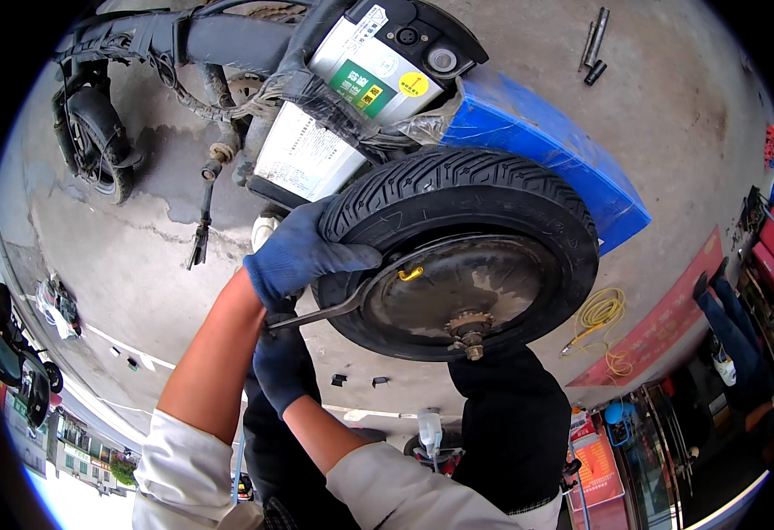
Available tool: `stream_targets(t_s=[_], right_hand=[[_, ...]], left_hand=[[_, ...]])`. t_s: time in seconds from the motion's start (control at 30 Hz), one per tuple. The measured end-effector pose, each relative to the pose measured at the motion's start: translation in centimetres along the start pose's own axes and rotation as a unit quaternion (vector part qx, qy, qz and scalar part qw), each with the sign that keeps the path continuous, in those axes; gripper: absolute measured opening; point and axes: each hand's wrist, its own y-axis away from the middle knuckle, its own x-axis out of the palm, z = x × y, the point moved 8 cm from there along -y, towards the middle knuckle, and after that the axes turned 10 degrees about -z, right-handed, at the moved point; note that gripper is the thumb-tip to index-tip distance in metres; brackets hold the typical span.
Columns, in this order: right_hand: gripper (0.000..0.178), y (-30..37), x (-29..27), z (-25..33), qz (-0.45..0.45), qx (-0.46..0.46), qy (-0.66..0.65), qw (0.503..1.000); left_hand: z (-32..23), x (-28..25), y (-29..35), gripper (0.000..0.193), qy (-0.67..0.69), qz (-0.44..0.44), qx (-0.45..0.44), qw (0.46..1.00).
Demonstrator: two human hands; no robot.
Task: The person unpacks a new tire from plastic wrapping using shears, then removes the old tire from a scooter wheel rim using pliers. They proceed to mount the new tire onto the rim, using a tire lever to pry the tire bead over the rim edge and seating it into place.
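A black tire sits on a dark, worn hub wheel with a small sprocket and a threaded axle end. My left hand, in a blue glove, grips the tire's near left side, its thumb on the sidewall and its fingers hidden behind. Below it, my right hand, also gloved, is closed around the end of a curved metal tire lever. The lever's far part runs along the gap between tire and rim. A yellow-capped valve stem stands close by it.
Behind the tire lie a silver battery pack, a blue plastic panel and the scooter frame. A coiled yellow hose and a red mat are on the right. Metal tools rest on the ground at the far right.
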Motion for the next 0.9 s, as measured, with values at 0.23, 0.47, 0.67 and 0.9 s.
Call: stream_targets(t_s=[0.23, 0.47, 0.67, 0.9], right_hand=[[0.011, 0.7, -1.7, 1.2, -0.009, 0.059, -0.058, 0.997], [0.018, -2.4, -18.8, -0.6, -0.091, -0.118, 0.307, 0.94], [0.035, 1.3, -16.5, 5.0, 0.025, 0.016, 0.434, 0.9], [0.022, 7.8, -16.7, 23.8, 0.117, 0.078, 0.372, 0.918]], left_hand=[[0.0, 1.0, 0.6, 0.056, 0.012, -0.031, 0.007, 0.999], [-3.5, 1.0, 0.2, 0.049, -0.171, -0.123, 0.086, 0.974], [-2.2, 2.2, 1.1, 0.05, -0.116, -0.111, 0.079, 0.984], [-2.1, 2.5, 1.1, 0.052, -0.093, -0.067, 0.027, 0.993]])
